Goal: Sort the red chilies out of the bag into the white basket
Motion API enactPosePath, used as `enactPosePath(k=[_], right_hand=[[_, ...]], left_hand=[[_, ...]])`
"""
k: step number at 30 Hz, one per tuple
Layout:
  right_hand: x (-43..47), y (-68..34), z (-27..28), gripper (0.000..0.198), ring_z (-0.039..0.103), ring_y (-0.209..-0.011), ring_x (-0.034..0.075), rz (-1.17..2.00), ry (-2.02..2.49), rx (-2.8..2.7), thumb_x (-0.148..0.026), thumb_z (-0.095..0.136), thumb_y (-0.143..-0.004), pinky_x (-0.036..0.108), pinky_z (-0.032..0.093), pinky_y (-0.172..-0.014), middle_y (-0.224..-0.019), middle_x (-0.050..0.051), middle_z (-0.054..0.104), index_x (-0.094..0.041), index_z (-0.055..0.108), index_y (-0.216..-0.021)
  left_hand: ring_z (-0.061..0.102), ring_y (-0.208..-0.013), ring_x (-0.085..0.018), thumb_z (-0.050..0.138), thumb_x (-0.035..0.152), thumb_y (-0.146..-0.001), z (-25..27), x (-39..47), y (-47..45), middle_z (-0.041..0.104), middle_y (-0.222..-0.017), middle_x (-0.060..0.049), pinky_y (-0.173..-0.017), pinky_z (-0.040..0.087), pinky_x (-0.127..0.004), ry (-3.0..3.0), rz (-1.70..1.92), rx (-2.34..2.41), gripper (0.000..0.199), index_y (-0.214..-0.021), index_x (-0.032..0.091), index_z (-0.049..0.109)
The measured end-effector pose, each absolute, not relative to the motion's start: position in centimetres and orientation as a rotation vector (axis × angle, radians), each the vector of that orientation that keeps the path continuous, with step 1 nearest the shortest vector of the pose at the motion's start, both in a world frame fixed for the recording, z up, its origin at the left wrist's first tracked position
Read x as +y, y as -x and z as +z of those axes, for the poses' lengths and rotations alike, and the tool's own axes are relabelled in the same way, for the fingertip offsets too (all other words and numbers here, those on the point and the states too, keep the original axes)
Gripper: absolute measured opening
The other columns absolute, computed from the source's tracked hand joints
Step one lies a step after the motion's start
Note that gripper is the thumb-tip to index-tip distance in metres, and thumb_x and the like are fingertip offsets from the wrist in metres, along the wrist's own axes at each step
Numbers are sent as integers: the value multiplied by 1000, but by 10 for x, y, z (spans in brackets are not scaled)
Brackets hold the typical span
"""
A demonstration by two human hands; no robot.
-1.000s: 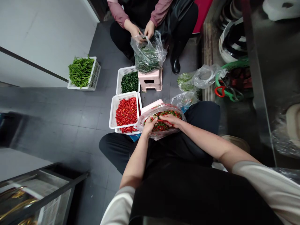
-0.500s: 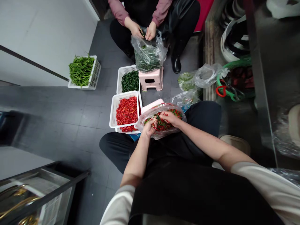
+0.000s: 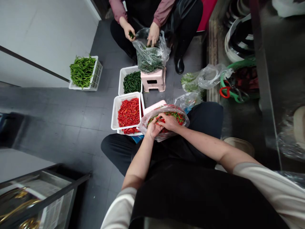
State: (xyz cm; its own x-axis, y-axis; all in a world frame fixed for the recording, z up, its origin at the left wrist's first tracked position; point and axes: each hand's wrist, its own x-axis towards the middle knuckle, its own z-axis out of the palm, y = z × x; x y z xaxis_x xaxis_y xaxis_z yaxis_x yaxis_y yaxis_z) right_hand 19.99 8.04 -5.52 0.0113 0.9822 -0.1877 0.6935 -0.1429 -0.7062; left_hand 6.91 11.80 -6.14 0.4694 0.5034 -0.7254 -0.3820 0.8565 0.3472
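An open clear plastic bag of red chili peppers with green stems sits at my lap. Over its mouth, my left hand is turned palm up with the fingers curled. My right hand reaches in from the other side, its bent fingers meeting the left ones. Red chili peppers show between the two hands; how many each hand holds is partly hidden by the fingers. Left of the bag stands a white basket with loose red chili peppers, on top of another basket of red ones.
Across from me, a co-worker's hands work at a bag of green chilies on a pink stool. Beside it is a basket of dark green chilies. Long green peppers fill another basket. Red-handled scissors lie at the right.
My right hand has moved left and closer to my left hand, and my left palm has turned upward. The co-worker's hands have moved apart, one holding green chilies beside the bag.
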Motion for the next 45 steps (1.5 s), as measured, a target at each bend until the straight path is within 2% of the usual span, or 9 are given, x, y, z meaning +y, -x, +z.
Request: enactPosePath(k=[6, 13, 17, 21, 25, 28, 37, 40, 45], right_hand=[[83, -207, -52, 27, 61, -89, 25, 837, 1961, -1920, -35, 47, -90, 31, 39, -73, -102, 12, 69, -20, 66, -102], [91, -218, -66, 19, 59, -80, 22, 1051, 1840, -1776, -34, 60, -80, 29, 39, -71, -85, 6, 70, -21, 72, -87], [96, -217, -76, 18, 53, -63, 18, 1212, 1866, -1556, -29, 59, -78, 27, 36, -62, -63, 4, 62, -18, 65, -64], [97, -221, -73, 22, 48, -59, 17, 1126, 2092, -1436, -37, 64, -73, 27, 32, -58, -55, 3, 55, -19, 61, -61], [93, -222, -62, 24, 54, -72, 20, 985, 1938, -1522, -43, 62, -75, 26, 34, -63, -74, 4, 65, -21, 67, -81], [91, -219, -62, 17, 54, -72, 19, 1052, 1827, -1653, -37, 61, -76, 26, 33, -63, -76, 4, 66, -21, 67, -80], [86, -209, -73, 21, 42, -56, 12, 1400, 1588, -1388, -34, 61, -69, 23, 29, -53, -53, -2, 51, -17, 56, -60], [86, -208, -70, 23, 38, -53, 10, 1540, 1527, -1328, -36, 57, -69, 22, 27, -51, -53, -4, 47, -16, 52, -58], [84, -216, -62, 26, 34, -52, 9, 1416, 1607, -1476, -36, 57, -70, 23, 23, -51, -51, -5, 42, -18, 47, -55]], left_hand=[[61, -73, -12, 45, 31, -92, -61, 114, -70, 64, -78, -4, -82, 51, -32, -153, 460, 1009, 22, -94, 15, 61], [62, -75, -11, 48, 35, -91, -62, 121, -57, 65, -81, -7, -55, 42, -16, -203, 450, 1040, 29, -106, 17, 65], [60, -73, -8, 52, 32, -88, -57, 118, -62, 67, -98, -6, -51, 38, -13, -398, 478, 1085, 27, -107, 20, 67], [61, -82, -8, 55, 31, -86, -54, 113, -71, 64, -114, -3, -62, 45, -15, -524, 516, 1124, 24, -105, 24, 67], [61, -82, -11, 54, 33, -87, -56, 111, -69, 66, -97, -6, -78, 50, -26, -358, 495, 1062, 24, -104, 19, 65], [61, -78, -12, 54, 39, -87, -58, 110, -67, 65, -84, -4, -84, 49, -33, -285, 437, 1010, 28, -105, 19, 62], [62, -87, -16, 33, 55, -91, -50, 112, -72, 65, -105, -6, -81, 48, -35, -271, 463, 933, 47, -126, 31, 53], [61, -75, -12, 43, 54, -89, -51, 110, -73, 66, -92, -4, -73, 48, -27, -334, 450, 1003, 42, -116, 26, 58], [39, -44, -1, 71, 35, -75, -56, 108, -65, 47, -52, 5, -47, 33, -14, -495, 500, 1148, 28, -70, 13, 55]])
